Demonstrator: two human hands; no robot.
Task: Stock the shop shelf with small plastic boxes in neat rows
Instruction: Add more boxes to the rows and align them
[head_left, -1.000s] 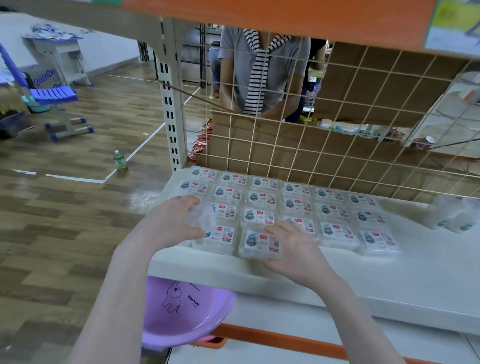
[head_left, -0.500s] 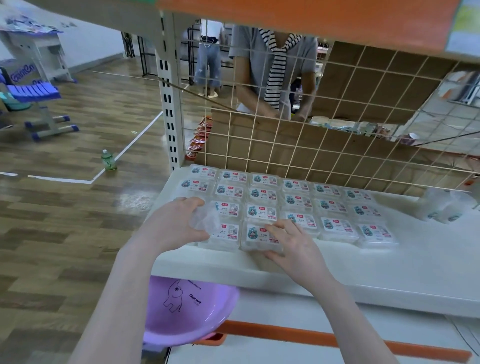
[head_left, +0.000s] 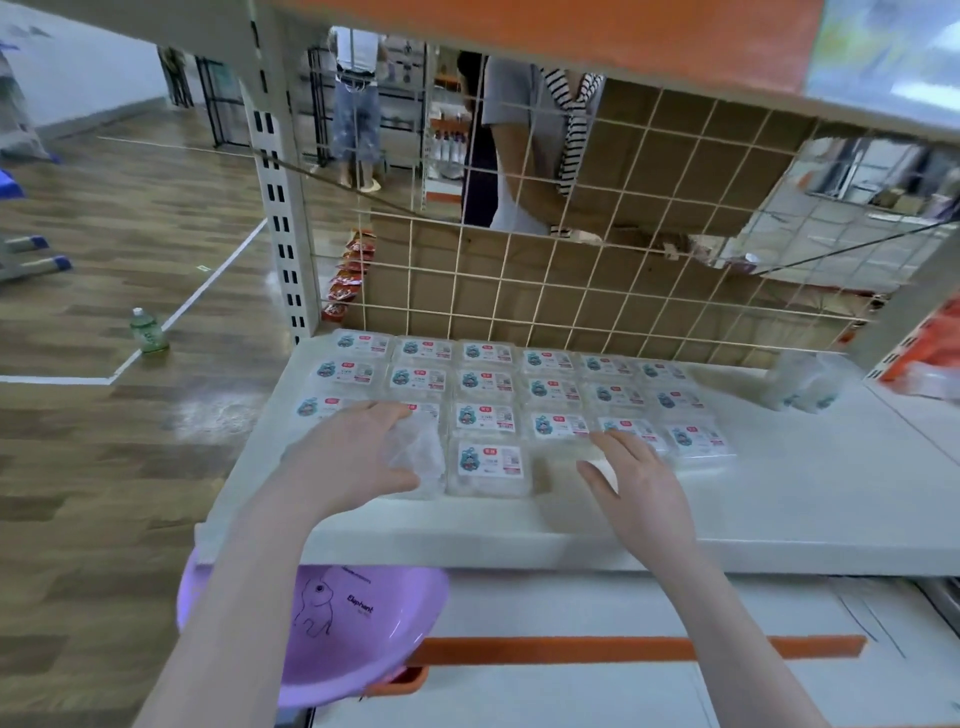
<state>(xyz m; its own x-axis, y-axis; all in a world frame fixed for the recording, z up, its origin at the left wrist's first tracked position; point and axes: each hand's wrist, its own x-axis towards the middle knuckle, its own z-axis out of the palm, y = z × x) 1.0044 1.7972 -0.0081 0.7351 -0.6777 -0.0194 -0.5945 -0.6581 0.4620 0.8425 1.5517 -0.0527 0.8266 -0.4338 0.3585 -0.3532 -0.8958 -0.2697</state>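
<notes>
Head view: front box (head_left: 488, 470) between hands.

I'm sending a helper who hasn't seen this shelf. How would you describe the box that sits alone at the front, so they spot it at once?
Find the white shelf under the wire grid, where labelled boxes lie in rows. The front box lies between the left hand and right hand. It alone juts toward the shelf edge, its label in full view.

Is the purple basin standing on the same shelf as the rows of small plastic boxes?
No: the purple basin sits below the shelf that carries the small plastic boxes.
</notes>
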